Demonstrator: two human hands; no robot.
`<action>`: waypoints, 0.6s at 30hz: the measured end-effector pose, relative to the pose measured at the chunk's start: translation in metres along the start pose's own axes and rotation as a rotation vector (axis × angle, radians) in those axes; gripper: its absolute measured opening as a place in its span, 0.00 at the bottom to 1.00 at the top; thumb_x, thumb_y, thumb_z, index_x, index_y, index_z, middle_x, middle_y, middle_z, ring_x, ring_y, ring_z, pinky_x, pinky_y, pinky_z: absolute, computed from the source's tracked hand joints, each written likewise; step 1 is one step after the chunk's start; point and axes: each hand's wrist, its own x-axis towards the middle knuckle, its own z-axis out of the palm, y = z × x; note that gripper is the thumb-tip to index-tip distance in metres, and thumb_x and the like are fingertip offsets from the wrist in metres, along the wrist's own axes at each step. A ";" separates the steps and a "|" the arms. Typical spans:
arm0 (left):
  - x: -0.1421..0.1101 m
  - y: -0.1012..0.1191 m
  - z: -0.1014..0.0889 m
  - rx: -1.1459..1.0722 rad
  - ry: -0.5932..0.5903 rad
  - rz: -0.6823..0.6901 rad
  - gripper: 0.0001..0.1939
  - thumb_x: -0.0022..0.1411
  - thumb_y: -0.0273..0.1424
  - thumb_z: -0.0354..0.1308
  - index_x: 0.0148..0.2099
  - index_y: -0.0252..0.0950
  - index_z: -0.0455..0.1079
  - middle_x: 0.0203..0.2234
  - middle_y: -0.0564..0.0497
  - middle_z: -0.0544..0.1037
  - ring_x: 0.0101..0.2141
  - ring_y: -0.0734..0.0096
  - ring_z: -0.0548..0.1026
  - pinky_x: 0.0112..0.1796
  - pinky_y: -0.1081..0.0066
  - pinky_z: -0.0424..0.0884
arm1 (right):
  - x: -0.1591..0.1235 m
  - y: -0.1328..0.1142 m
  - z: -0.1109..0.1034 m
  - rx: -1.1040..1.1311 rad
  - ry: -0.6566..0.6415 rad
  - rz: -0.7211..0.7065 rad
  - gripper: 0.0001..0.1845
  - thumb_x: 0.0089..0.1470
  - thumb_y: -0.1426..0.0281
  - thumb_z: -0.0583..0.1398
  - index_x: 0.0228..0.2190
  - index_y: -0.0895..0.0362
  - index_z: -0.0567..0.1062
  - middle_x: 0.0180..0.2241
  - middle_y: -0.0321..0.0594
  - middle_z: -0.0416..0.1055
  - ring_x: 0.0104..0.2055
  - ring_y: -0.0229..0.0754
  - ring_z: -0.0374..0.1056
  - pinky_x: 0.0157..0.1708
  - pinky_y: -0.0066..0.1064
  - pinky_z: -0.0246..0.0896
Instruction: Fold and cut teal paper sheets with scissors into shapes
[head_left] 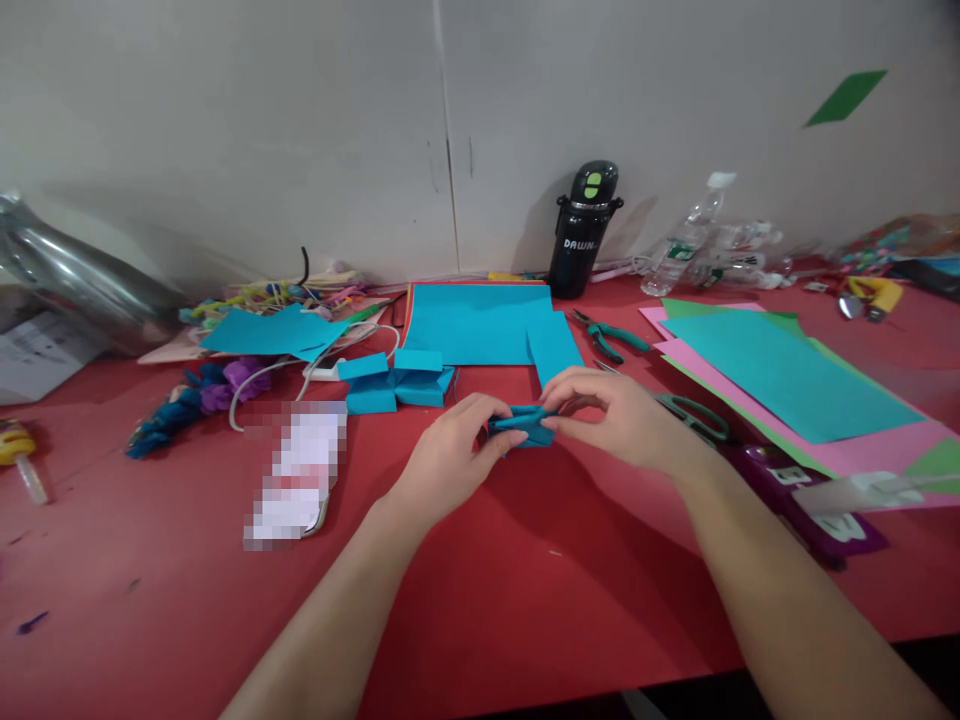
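A small piece of folded blue paper (pixel 534 430) is held between both hands over the middle of the red table. My left hand (pixel 465 440) pinches its left end between thumb and fingers. At its right end, my right hand (pixel 600 410) grips it the same way, fingers closed. Just beyond the left hand stand folded blue paper pieces (pixel 397 385) shaped like small open boxes. Behind the right hand lies a blue paper strip (pixel 553 345), partly over a stack of blue sheets (pixel 472 325). The fingers hide part of the held paper.
A phone (pixel 300 475) lies left of the hands. Pliers (pixel 611 338), scissors (pixel 694 415), coloured sheets (pixel 795 375) and a purple packet (pixel 817 500) are on the right. A black bottle (pixel 581 235) and a plastic bottle (pixel 686 245) stand by the wall. A metal jug (pixel 90 285) is far left.
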 end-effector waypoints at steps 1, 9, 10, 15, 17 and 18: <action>0.000 0.000 0.000 0.002 -0.002 -0.003 0.07 0.68 0.36 0.58 0.44 0.39 0.70 0.38 0.50 0.76 0.37 0.67 0.72 0.35 0.69 0.66 | 0.000 0.001 -0.001 -0.003 0.003 0.000 0.05 0.57 0.64 0.65 0.34 0.52 0.77 0.41 0.39 0.75 0.40 0.43 0.73 0.43 0.39 0.72; 0.000 0.000 0.000 0.004 -0.001 -0.011 0.08 0.68 0.38 0.58 0.43 0.40 0.70 0.37 0.50 0.76 0.36 0.66 0.72 0.35 0.68 0.66 | -0.001 0.003 -0.002 -0.039 0.023 -0.012 0.06 0.57 0.64 0.65 0.33 0.53 0.76 0.40 0.39 0.75 0.39 0.43 0.73 0.42 0.40 0.72; 0.000 0.000 0.000 0.003 0.002 -0.011 0.08 0.68 0.38 0.58 0.44 0.40 0.70 0.38 0.50 0.76 0.36 0.66 0.72 0.35 0.68 0.66 | -0.001 0.003 -0.002 -0.045 0.027 -0.014 0.06 0.57 0.64 0.65 0.32 0.53 0.75 0.40 0.39 0.75 0.39 0.43 0.73 0.42 0.40 0.72; 0.000 0.000 0.000 0.009 -0.004 -0.008 0.07 0.68 0.37 0.59 0.43 0.39 0.70 0.37 0.51 0.76 0.36 0.68 0.72 0.34 0.68 0.65 | -0.002 0.003 -0.003 -0.046 0.021 -0.018 0.07 0.57 0.64 0.65 0.31 0.53 0.75 0.40 0.39 0.75 0.38 0.42 0.73 0.41 0.39 0.72; 0.000 0.000 0.000 0.007 -0.006 -0.002 0.07 0.68 0.36 0.59 0.43 0.39 0.70 0.38 0.51 0.76 0.36 0.68 0.72 0.34 0.68 0.65 | -0.002 0.002 -0.003 -0.035 0.029 -0.003 0.06 0.56 0.64 0.65 0.31 0.53 0.75 0.39 0.39 0.75 0.38 0.43 0.73 0.41 0.39 0.72; 0.001 0.000 0.000 0.004 -0.005 0.001 0.06 0.68 0.36 0.59 0.43 0.39 0.70 0.38 0.51 0.76 0.36 0.68 0.72 0.35 0.68 0.65 | -0.002 0.002 -0.003 -0.029 0.041 0.008 0.06 0.56 0.64 0.65 0.32 0.53 0.75 0.39 0.39 0.76 0.38 0.43 0.73 0.41 0.39 0.71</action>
